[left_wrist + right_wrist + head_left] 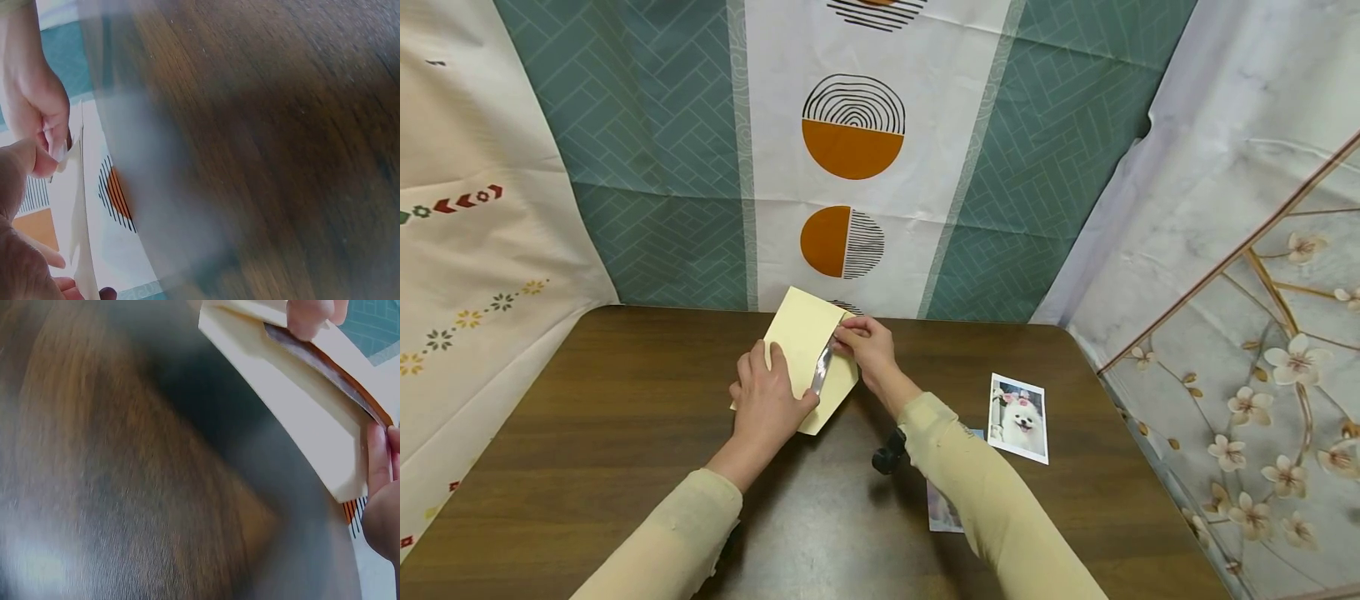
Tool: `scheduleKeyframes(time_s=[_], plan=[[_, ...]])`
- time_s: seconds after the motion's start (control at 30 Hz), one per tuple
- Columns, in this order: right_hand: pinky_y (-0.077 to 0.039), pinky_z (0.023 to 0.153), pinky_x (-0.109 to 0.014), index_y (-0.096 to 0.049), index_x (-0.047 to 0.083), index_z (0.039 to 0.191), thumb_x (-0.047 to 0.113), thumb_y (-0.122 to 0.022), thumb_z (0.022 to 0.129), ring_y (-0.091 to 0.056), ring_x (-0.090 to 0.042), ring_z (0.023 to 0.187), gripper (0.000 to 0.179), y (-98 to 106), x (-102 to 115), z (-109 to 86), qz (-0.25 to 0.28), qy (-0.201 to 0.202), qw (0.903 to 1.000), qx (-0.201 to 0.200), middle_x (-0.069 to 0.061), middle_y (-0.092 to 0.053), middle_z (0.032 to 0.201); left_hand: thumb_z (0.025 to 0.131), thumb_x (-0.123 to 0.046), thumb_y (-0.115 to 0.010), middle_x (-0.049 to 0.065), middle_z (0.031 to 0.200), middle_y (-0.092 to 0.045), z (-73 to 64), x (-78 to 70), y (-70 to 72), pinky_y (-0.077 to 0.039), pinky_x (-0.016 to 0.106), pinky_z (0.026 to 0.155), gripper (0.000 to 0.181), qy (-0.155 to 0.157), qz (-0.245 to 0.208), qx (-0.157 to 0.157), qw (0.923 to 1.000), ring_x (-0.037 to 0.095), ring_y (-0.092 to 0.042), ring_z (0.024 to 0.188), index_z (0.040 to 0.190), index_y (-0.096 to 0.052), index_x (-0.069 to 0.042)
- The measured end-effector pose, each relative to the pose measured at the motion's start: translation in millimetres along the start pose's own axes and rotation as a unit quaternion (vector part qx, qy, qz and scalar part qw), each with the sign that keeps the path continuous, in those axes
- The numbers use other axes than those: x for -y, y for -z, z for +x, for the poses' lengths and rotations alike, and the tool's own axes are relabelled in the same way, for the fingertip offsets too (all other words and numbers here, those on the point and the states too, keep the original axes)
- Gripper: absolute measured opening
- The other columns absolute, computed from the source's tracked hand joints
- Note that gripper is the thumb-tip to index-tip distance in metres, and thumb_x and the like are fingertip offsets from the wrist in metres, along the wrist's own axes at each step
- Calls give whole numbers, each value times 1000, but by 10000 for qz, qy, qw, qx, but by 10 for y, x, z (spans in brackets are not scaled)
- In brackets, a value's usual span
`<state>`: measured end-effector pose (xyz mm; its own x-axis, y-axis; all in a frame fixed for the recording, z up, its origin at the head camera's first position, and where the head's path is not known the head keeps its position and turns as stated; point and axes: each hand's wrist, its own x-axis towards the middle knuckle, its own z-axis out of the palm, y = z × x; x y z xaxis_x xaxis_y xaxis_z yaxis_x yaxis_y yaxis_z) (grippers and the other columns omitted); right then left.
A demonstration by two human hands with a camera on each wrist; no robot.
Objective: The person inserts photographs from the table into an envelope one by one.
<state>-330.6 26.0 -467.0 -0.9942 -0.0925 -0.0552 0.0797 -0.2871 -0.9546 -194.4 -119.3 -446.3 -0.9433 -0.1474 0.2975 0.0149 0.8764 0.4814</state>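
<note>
Working with two bare hands at a wooden tabletop (625, 467), a person in pale yellow sleeves (1007, 500) holds a cream envelope (799, 327) at a tilt, a glossy print (823, 365) lodged in its opening. The left hand (767, 404) grips the envelope, fingers over its left side and thumb by the near end of the print. Opposite, the right hand (871, 354) pinches the far end of the print at the envelope's edge, thumb and fingertips drawn together. Seen from the right wrist, the print bows in a slight curve along the opening. From the head view, the envelope overlaps the tabletop's far edge; whether it touches the wood cannot be told. To the right lies a photo of a white dog (1019, 418), face up, pink ornaments on the animal's head. Nearer the camera, a second picture (942, 510) rests partly hidden beneath the right sleeve. Behind hangs a green and white cloth (850, 187) printed with orange half-circles and black lines; a floral cloth (1247, 400) hangs at right.
</note>
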Motion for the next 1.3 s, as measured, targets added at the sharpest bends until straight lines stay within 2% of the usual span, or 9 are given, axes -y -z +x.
scheduleKeyframes(time_s=[0.23, 0.4, 0.7, 0.9, 1.3], plan=[[-64, 76, -31, -68, -7, 110, -11, -70, 96, -74, -16, 76, 14, 87, 8, -25, -31, -263, 9988, 408, -7, -73, 88, 83, -33, -83, 37, 158, -31, 7, 19, 11, -46, 74, 91, 97, 23, -1, 62, 10000, 56, -32, 142, 152, -38, 18], [-64, 75, -32, -68, -5, 109, -12, -68, 97, -75, -17, 80, 14, 147, -1, -28, -139, -547, 9966, 606, -8, -75, 91, 82, -32, -83, 36, 158, -30, 8, 28, 2, -45, 74, 92, 97, 38, 48, 85, 9999, 56, -31, 143, 153, -38, 17], [-63, 72, -28, -66, -6, 104, -16, -66, 96, -72, -14, 70, 12, 104, -9, -35, 33, -185, 9990, 396, -6, -71, 83, 83, -33, -81, 35, 158, -32, 1, -11, -25, -45, 74, 91, 95, -1, -33, 8, 10000, 55, -32, 143, 152, -39, 16], [-63, 70, -27, -65, -7, 106, -15, -67, 95, -72, -13, 70, 14, 50, -21, -32, 126, -238, 9994, 201, -6, -69, 82, 83, -32, -80, 35, 157, -32, 0, -31, -23, -46, 73, 91, 94, 52, -33, 63, 10000, 55, -32, 142, 153, -38, 16], [-64, 75, -32, -66, -8, 109, -14, -67, 96, -74, -17, 74, 14, 44, -27, -28, -121, -239, 9991, 324, -8, -72, 85, 84, -33, -79, 36, 155, -33, 6, -32, -4, -46, 73, 91, 93, 154, -86, 141, 9997, 56, -31, 142, 153, -37, 16]])
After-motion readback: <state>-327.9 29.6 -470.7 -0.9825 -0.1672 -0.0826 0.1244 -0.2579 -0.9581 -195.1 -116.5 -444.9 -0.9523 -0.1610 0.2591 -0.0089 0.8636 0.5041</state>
